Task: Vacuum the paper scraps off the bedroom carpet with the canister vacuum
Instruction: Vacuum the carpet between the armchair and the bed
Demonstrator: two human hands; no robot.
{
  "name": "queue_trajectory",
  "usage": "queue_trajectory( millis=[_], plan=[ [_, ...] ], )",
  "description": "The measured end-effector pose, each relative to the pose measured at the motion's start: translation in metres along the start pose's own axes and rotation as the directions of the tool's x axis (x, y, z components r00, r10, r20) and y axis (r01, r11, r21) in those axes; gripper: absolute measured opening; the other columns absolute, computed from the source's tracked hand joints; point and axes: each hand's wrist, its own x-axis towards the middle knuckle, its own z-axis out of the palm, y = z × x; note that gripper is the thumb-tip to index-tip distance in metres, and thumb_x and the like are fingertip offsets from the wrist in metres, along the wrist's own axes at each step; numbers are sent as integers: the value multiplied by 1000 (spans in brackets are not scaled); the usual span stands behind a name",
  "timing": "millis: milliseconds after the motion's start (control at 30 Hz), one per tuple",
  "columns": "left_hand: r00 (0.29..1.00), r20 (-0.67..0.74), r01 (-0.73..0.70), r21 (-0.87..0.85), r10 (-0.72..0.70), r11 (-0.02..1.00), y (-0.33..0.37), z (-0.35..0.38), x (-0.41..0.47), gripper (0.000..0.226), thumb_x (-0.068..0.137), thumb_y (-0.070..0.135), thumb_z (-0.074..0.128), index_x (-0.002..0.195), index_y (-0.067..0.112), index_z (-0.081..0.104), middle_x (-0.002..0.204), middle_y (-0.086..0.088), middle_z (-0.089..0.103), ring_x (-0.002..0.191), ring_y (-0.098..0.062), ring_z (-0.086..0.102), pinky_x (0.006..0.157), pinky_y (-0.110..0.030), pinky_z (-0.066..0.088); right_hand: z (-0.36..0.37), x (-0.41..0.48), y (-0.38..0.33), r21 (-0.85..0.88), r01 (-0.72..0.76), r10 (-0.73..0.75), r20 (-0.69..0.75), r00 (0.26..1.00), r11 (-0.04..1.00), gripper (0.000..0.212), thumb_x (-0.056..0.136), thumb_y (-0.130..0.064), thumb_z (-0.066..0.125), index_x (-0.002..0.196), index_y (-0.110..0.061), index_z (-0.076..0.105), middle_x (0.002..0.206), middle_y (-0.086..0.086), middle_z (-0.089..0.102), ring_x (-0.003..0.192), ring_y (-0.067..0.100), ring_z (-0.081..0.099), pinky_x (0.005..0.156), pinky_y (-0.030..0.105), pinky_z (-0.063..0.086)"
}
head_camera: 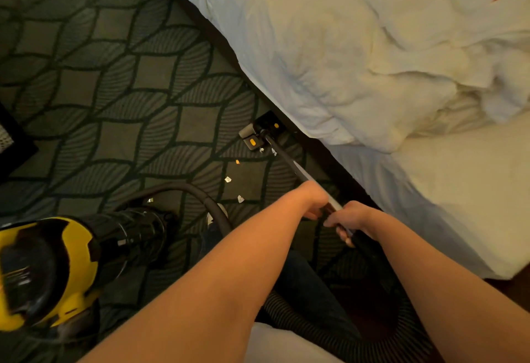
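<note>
Both my hands hold the vacuum's wand [289,160]. My left hand [314,200] grips it higher up the tube, and my right hand [348,219] grips the dark handle end just behind. The black floor head [259,132] with orange buttons sits on the patterned carpet [114,90] right against the bed's edge. Several small paper scraps lie on the carpet between the head and me, among them a white one [228,179], an orange one [237,162] and another white one [240,198]. The yellow and black canister [43,271] stands at lower left, its hose [200,196] arching towards me.
A bed with a rumpled white duvet [372,47] fills the right side, its dark base running diagonally. The ribbed hose [329,331] loops on the floor by my legs. A dark piece of furniture [11,139] juts in at the left edge.
</note>
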Motion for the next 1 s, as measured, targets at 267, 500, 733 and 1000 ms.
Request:
queue_trajectory(
  millis=[267,500,733,1000],
  plan=[
    [993,121,-26,145,9,989,8,27,0,34,96,10,49,129,1,50,110,-11,57,89,-17,58,85,-30,52,-19,-1,42,3,-64,64,66,996,998,16,91,-12,64,88,-4,51,55,8,47,45,17,45,45,26,41],
    [992,126,-16,341,-28,940,-15,20,1,34,95,17,52,127,4,51,109,-12,58,106,-23,64,93,-35,54,20,-8,51,102,-48,40,81,996,994,13,93,-12,61,91,-4,51,56,7,47,45,15,44,44,25,41],
    [990,134,-99,528,33,844,-85,-1,-16,32,97,18,49,126,6,54,111,-10,61,98,-22,65,82,-32,57,108,-2,65,271,-43,21,83,996,962,15,92,-13,61,81,-6,55,51,6,49,43,16,46,46,26,43],
    [987,106,-152,328,123,932,-187,-57,-54,36,98,11,38,130,15,53,117,-14,63,94,-23,60,81,-36,53,222,-4,31,513,-9,-66,129,989,858,22,96,-14,53,75,-6,53,52,5,47,44,15,44,44,25,41]
  ],
)
